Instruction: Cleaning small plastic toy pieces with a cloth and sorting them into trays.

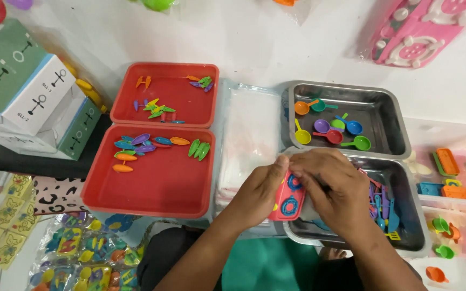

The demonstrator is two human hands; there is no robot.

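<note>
Floor: white surface [276, 37], evenly lit
Mat: black pad [39, 161] on the white surface's left side
Cloth: green fabric [268, 267] at its near edge

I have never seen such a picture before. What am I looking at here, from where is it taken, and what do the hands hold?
There is no machine here: a person works with two bare hands. The one picture comes from a camera on the person's head, looking down. The left hand and the right hand hold a small pink toy stove with blue rings between them, both with a closed grip. Before them lie two red trays with little plastic toy vegetables, a stack of clear bags, and two metal pans. The far pan holds tiny colourful toy frying pans; the near one holds toy utensils.
</note>
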